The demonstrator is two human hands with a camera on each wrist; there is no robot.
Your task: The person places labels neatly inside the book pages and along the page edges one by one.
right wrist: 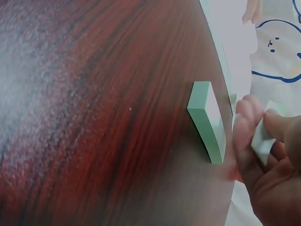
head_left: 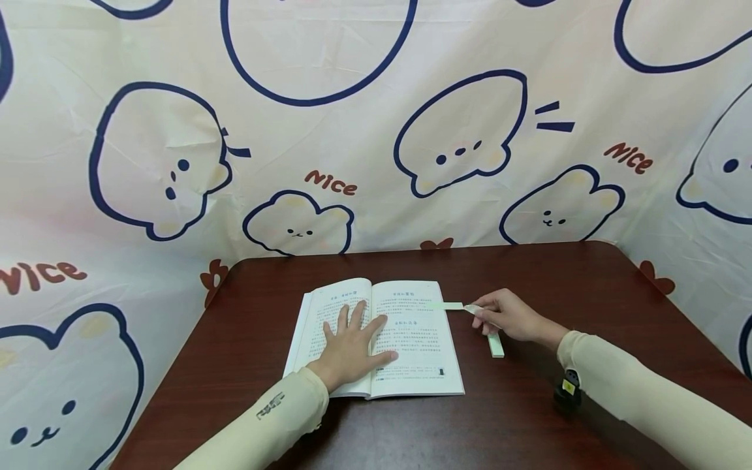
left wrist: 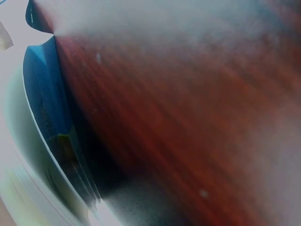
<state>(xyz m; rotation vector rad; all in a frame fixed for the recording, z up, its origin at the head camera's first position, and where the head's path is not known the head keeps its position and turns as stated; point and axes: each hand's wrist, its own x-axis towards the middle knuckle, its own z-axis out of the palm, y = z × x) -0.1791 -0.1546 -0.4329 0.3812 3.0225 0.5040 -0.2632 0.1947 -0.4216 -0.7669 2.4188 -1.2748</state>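
An open book (head_left: pixel 411 365) lies on the table, with printed text on both pages. Spread fingers of my left hand (head_left: pixel 346 352) press across its middle fold and left page. A pale green sticky note (head_left: pixel 452 305) juts from the right page's outer edge. Just right of it, my right hand (head_left: pixel 511 316) pinches a small pale strip of paper (right wrist: pixel 263 141) between thumb and fingers. Below that hand, a thick pad of pale green sticky notes (right wrist: pixel 209 122) rests on the table. In the left wrist view, the book's blue cover (left wrist: pixel 47 94) shows along the left side.
The dark red-brown table (head_left: pixel 247 339) has a glossy wood grain. Behind it and at both sides hangs a white cloth (head_left: pixel 376 143) printed with blue-outlined cartoon animals. A small black device (head_left: pixel 568 390) sits at the right sleeve's cuff.
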